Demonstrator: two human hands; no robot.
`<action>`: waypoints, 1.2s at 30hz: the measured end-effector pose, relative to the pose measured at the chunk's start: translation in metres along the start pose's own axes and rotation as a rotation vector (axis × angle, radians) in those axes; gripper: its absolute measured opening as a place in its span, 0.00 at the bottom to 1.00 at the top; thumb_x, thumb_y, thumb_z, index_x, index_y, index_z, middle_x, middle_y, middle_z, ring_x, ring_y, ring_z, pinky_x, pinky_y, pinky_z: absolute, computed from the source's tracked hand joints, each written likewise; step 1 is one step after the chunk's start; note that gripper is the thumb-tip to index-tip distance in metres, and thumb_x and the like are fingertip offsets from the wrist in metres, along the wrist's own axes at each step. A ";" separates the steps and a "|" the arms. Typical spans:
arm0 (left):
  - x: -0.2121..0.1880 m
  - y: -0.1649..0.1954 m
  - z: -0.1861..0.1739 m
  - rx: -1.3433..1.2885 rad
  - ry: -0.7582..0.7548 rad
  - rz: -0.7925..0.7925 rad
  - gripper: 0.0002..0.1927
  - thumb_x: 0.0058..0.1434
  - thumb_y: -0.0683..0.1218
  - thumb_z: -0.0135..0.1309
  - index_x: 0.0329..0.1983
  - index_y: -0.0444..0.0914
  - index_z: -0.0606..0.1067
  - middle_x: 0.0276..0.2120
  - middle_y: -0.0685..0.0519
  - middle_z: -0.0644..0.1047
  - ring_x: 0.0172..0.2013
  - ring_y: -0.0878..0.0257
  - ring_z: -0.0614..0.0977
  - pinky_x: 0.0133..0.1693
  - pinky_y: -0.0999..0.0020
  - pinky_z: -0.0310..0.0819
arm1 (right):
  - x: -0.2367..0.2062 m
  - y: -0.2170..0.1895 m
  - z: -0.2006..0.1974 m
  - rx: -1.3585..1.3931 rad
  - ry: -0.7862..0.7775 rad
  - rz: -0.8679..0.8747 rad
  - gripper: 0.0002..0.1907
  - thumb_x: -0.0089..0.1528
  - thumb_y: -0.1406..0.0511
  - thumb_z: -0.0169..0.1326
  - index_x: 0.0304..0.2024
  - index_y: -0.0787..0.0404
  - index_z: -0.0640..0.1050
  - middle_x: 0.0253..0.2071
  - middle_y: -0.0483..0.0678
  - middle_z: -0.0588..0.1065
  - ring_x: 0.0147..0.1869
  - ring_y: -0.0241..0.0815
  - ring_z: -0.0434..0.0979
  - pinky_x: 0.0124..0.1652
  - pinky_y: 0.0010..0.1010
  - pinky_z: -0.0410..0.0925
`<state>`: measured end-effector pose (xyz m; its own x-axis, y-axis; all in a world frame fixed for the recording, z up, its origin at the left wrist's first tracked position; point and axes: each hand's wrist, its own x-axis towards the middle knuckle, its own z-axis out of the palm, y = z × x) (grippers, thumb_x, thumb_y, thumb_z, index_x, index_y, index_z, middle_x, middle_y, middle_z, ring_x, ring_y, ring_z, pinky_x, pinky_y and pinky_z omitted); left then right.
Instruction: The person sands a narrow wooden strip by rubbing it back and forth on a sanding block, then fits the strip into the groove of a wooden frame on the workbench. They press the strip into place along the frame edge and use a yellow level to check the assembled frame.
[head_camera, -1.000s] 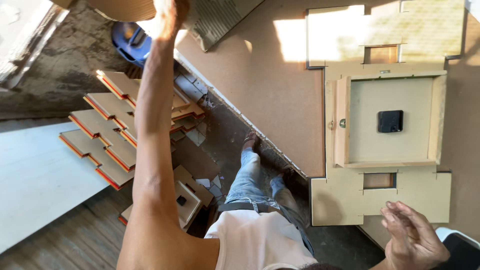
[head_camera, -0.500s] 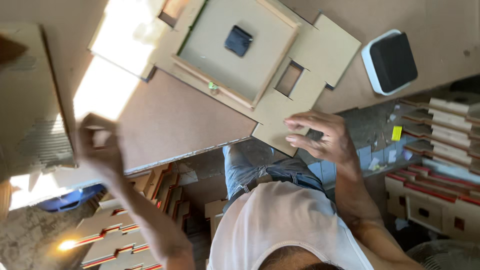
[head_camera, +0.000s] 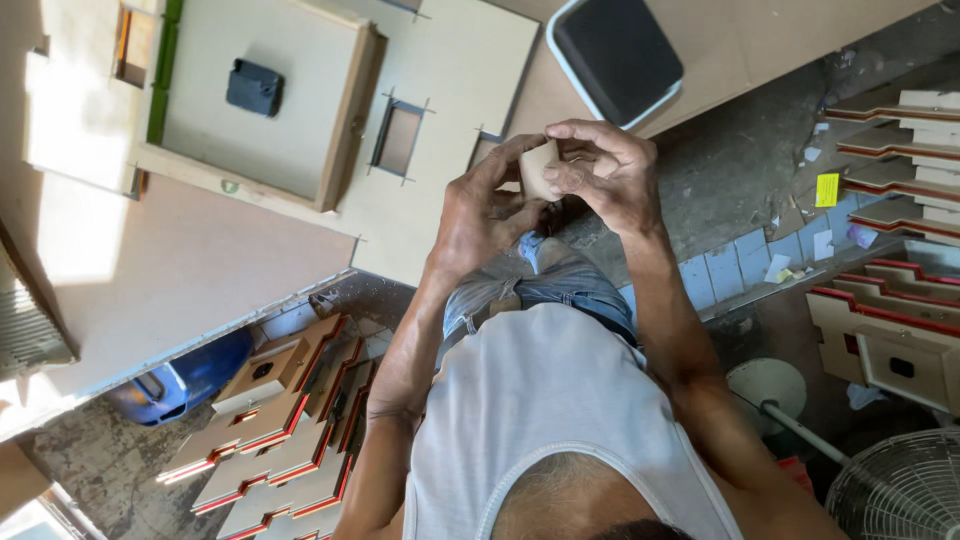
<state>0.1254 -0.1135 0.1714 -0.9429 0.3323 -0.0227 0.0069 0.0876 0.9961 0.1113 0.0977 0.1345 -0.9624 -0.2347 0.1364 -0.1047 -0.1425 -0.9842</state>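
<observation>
Both hands, left hand (head_camera: 490, 215) and right hand (head_camera: 605, 170), pinch a small tan wooden piece (head_camera: 540, 165) together above the brown board table (head_camera: 200, 270), fingers curled closed.

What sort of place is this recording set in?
Probably a small woodcraft workshop: both hands hold a small cut piece over a worktable with a flat panel assembly, and stacks of red-edged cut boards lie on the floor.

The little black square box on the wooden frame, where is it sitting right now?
In the head view, the black box sits upper left, inside the shallow wooden frame on the workbench, left of both hands and the white-rimmed black tray.
</observation>
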 end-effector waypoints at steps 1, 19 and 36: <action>0.009 -0.001 0.012 0.012 -0.018 0.000 0.35 0.56 0.31 0.64 0.67 0.36 0.67 0.61 0.44 0.75 0.58 0.52 0.82 0.51 0.63 0.83 | -0.005 0.001 -0.013 0.038 0.031 0.034 0.22 0.63 0.74 0.65 0.58 0.71 0.75 0.53 0.57 0.77 0.55 0.45 0.82 0.55 0.35 0.80; 0.107 -0.081 0.087 -0.410 -0.164 0.119 0.40 0.48 0.51 0.77 0.65 0.46 0.75 0.76 0.50 0.57 0.78 0.49 0.57 0.76 0.40 0.59 | 0.004 0.042 -0.093 1.259 -0.040 0.398 0.32 0.62 0.66 0.65 0.64 0.68 0.67 0.49 0.56 0.75 0.50 0.46 0.80 0.43 0.30 0.76; 0.177 -0.081 0.012 -0.413 -0.262 -0.243 0.24 0.62 0.38 0.62 0.59 0.38 0.67 0.48 0.46 0.77 0.45 0.56 0.82 0.38 0.58 0.85 | 0.038 0.066 -0.087 -0.043 0.422 0.337 0.08 0.65 0.73 0.63 0.45 0.71 0.79 0.37 0.52 0.82 0.39 0.34 0.82 0.39 0.23 0.76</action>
<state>-0.0381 -0.0502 0.0854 -0.7864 0.5757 -0.2240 -0.3817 -0.1679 0.9089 0.0460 0.1632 0.0653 -0.9605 0.1476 -0.2361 0.2256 -0.0845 -0.9705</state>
